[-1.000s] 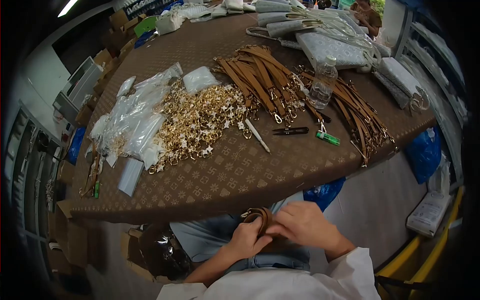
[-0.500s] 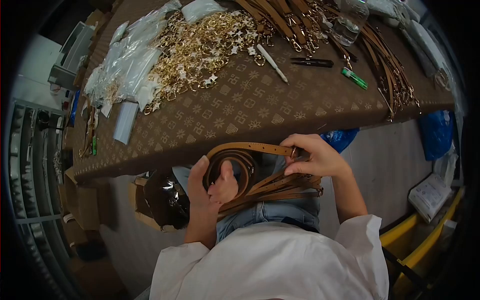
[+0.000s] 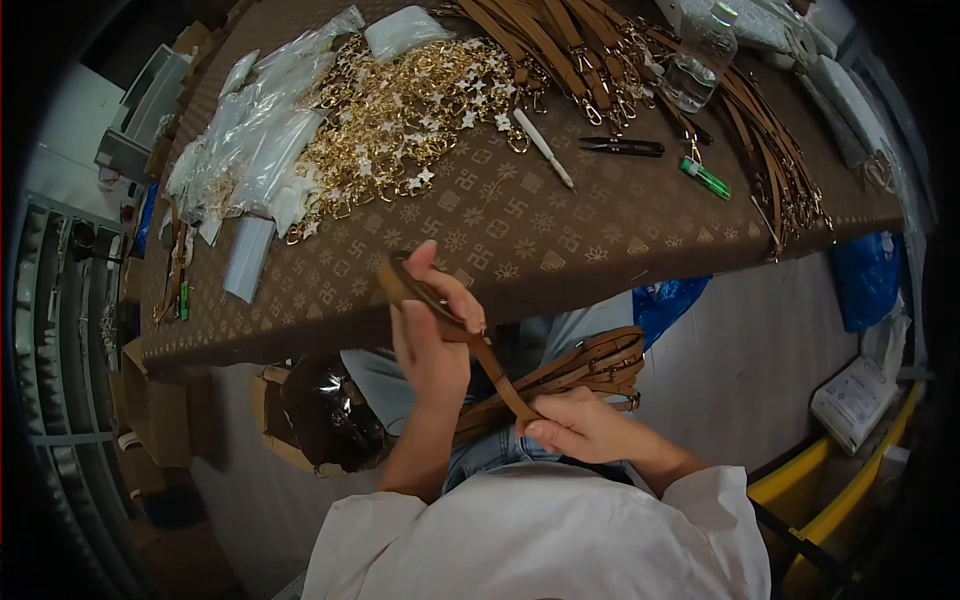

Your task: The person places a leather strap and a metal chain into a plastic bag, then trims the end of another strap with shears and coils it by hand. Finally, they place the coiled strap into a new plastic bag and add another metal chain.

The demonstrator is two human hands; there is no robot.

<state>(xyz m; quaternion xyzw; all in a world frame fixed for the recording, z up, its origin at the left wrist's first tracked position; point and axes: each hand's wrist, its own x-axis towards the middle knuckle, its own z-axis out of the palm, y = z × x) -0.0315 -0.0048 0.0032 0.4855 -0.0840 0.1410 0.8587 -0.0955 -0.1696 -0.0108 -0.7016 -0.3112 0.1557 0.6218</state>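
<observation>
My left hand [image 3: 436, 335] is closed around a coiled brown strap [image 3: 396, 280] at the table's front edge. A length of that strap runs down to my right hand [image 3: 583, 425], whose fingers pinch it just in front of my shirt. Several more brown straps with metal buckles [image 3: 600, 358] lie across my lap, behind my right hand. The fingertips of my right hand are partly hidden.
On the patterned tablecloth [image 3: 480, 235] lie a heap of gold clasps [image 3: 400, 120], plastic bags [image 3: 255, 130], a white pen [image 3: 543, 148], black snips [image 3: 622, 147], a green cutter [image 3: 705, 178], a bottle [image 3: 700, 60] and hanging straps [image 3: 775, 150]. A yellow crate [image 3: 850, 500] stands right.
My left hand has risen and turned with the coil. My right hand has moved down and toward my body, drawing the strap's free length into a slanting line.
</observation>
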